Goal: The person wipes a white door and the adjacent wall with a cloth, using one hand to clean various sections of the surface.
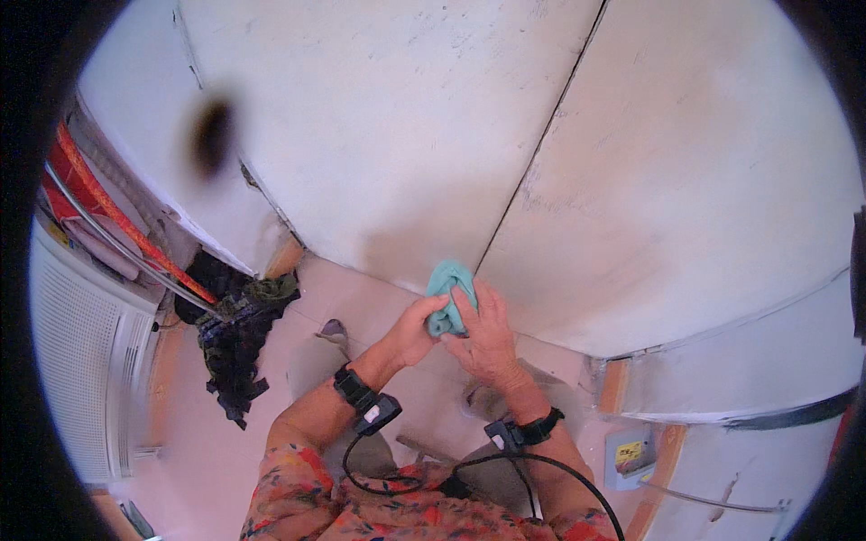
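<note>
Btwn both hands (487, 341): lt. blue-green cloth (449, 278), bunched (w/ thick folds).

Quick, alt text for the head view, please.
Left hand and right hand together hold a bunched teal cloth before large, smudged whitish panels. Below is a pinkish floor; a dark, rumpled bundle is at left.

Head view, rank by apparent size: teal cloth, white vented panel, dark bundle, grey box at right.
1. White vented panel
2. Dark bundle
3. Teal cloth and grey box: too alike to rank; cloth partly covered.
</note>
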### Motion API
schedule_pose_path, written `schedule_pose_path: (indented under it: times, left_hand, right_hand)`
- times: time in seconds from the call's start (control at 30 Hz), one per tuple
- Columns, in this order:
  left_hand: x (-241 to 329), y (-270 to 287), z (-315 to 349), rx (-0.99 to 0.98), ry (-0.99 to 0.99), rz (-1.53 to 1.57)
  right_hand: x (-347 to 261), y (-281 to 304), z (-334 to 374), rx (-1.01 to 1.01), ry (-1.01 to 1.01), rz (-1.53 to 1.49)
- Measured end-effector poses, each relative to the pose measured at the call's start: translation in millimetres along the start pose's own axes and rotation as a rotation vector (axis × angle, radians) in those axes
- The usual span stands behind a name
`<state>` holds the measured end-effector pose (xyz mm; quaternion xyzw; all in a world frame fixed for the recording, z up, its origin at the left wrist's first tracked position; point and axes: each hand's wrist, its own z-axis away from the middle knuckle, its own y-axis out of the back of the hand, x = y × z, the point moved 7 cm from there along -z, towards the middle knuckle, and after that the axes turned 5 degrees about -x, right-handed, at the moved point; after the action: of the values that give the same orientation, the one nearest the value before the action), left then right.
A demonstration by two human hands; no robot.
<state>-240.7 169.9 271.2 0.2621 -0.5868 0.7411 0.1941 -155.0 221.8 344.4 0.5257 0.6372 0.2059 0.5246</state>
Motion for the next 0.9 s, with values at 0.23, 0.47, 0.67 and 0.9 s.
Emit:
schedule_pose_path:
  times: [0.23, 0.47, 0.67, 0.9]
  left_hand:
    - [-2, -11, 35, -0.158, -0.003, -0.074]
    - [16, 4, 38, -0.243, -0.058, -0.057]
    - [41, 26, 44, 0.044, -0.166, 0.057]
    - [31, 29, 37, 0.097, -0.100, 0.024]
  right_hand:
    - [-2, 0, 4, 0.000, -0.069, -0.146]
    - [17, 41, 4, 0.346, -0.199, -0.569]
    - [-35, 203, -31, 0.896, 0.095, 0.467]
    - [-16, 190, -105, 0.697, 0.192, 1.033]
